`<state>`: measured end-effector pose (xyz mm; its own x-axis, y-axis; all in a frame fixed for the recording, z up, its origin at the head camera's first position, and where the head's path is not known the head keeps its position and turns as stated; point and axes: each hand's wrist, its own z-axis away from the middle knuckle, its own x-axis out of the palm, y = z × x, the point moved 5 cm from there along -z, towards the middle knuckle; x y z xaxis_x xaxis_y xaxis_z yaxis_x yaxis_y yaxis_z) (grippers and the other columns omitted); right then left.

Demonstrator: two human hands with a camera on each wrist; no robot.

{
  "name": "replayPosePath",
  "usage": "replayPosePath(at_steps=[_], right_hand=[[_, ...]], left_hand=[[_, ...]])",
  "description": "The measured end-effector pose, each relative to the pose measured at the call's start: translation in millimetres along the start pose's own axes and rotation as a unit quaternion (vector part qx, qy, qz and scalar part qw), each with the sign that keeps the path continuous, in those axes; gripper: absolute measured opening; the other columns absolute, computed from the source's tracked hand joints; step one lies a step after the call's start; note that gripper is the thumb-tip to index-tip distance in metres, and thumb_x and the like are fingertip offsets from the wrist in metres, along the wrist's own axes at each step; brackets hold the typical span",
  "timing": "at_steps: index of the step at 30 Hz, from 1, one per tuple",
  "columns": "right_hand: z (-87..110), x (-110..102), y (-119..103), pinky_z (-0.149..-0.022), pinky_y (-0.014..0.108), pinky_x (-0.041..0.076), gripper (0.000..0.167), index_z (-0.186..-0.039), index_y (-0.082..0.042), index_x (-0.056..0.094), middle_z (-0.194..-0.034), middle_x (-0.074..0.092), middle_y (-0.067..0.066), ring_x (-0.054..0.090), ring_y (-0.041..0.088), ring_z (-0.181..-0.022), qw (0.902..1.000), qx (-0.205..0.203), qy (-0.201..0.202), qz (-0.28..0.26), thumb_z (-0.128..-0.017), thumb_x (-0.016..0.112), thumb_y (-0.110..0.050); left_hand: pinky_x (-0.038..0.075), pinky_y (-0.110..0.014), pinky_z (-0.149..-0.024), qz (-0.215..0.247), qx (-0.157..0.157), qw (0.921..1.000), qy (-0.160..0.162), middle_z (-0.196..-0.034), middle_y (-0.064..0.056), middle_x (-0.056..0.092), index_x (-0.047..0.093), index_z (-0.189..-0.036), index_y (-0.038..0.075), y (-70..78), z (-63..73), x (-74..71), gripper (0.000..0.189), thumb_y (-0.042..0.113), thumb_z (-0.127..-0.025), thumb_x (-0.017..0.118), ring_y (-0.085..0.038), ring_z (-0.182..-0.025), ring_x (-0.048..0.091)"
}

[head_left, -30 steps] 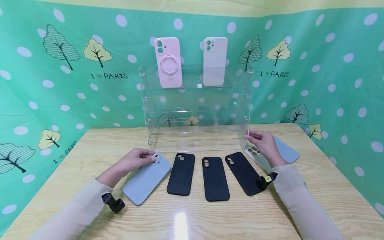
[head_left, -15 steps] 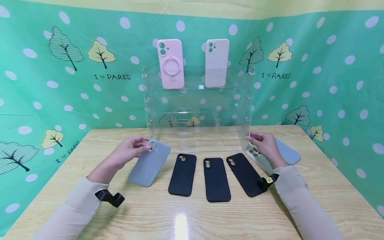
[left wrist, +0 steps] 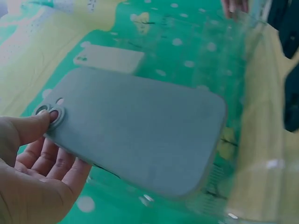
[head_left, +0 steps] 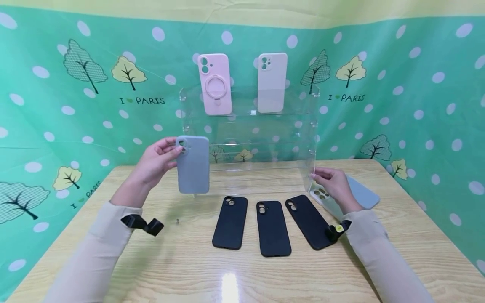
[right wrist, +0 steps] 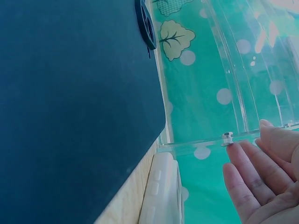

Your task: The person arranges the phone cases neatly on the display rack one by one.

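My left hand holds a grey-blue phone case upright in the air before the left side of a clear acrylic display rack. The left wrist view shows the thumb on the camera cutout of the case, fingers behind it. At the rack's right side panel my right hand pinches the edge, thumb on one face and fingertips on the other in the right wrist view. Beneath that hand lie a pale phone case and a light-blue phone case, both partly hidden.
A pink phone case with a ring and a white phone case stand on the rack's top tier. On the table, three black phone cases lie in front of the rack. A patterned green cloth hangs behind.
My left hand has lifted the grey-blue phone case off the table and turned it upright, up toward the rack's left side. My right hand stays at the rack's edge.
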<state>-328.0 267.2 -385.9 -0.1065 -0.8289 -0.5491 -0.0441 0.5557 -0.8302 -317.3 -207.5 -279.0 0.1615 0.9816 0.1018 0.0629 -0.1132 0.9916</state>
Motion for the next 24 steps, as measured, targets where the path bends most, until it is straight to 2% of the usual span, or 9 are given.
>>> replayPosePath(at_steps=[5,8,14,18,24], right_hand=[[1.8,0,0,-0.104,0.047,0.061,0.048,-0.147,0.005,0.059,-0.143,0.064,0.029,0.065,0.044,-0.131,1.0,0.005,-0.003,-0.005,-0.109,0.064,-0.024],[1.7,0,0,-0.107,0.05,0.059,0.049,-0.148,0.003,0.058,-0.144,0.064,0.028,0.064,0.044,-0.131,0.9999,0.009,-0.005,-0.006,-0.109,0.064,-0.026],[0.7,1,0,-0.107,0.05,0.059,0.048,-0.148,0.003,0.059,-0.143,0.064,0.028,0.065,0.043,-0.131,0.9999,0.008,-0.006,-0.007,-0.109,0.063,-0.026],[0.0,1,0,-0.104,0.046,0.061,0.047,-0.147,0.004,0.059,-0.142,0.065,0.028,0.066,0.043,-0.129,1.0,0.004,-0.004,-0.006,-0.109,0.063,-0.025],[0.0,1,0,-0.102,0.043,0.062,0.046,-0.147,0.005,0.059,-0.141,0.065,0.029,0.066,0.044,-0.128,1.0,-0.001,-0.001,-0.002,-0.109,0.063,-0.022]], left_hand=[[0.06,-0.016,-0.082,0.035,0.024,0.9989,0.02,-0.095,0.011,0.076,0.071,-0.104,0.023,27.4,-14.6,13.2,0.022,0.003,-0.106,0.062,-0.002,-0.091,0.069],[0.058,-0.014,-0.079,0.032,0.041,0.9981,0.033,-0.094,0.012,0.075,0.069,-0.107,0.022,40.2,-22.6,19.9,0.018,0.005,-0.106,0.063,-0.002,-0.09,0.067],[0.053,-0.013,-0.074,0.022,0.052,0.9957,0.073,-0.092,0.013,0.073,0.068,-0.111,0.021,58.9,-40.0,28.7,0.013,0.009,-0.106,0.065,-0.002,-0.087,0.063],[0.052,-0.013,-0.076,0.027,0.06,0.9925,0.103,-0.098,0.012,0.073,0.068,-0.118,0.019,72.3,-54.9,30.9,0.014,0.012,-0.106,0.065,-0.004,-0.093,0.062],[0.054,-0.016,-0.086,0.054,0.056,0.988,0.133,-0.113,0.006,0.071,0.066,-0.134,0.017,89.7,-79.5,35.3,0.029,0.013,-0.105,0.066,-0.009,-0.109,0.062]])
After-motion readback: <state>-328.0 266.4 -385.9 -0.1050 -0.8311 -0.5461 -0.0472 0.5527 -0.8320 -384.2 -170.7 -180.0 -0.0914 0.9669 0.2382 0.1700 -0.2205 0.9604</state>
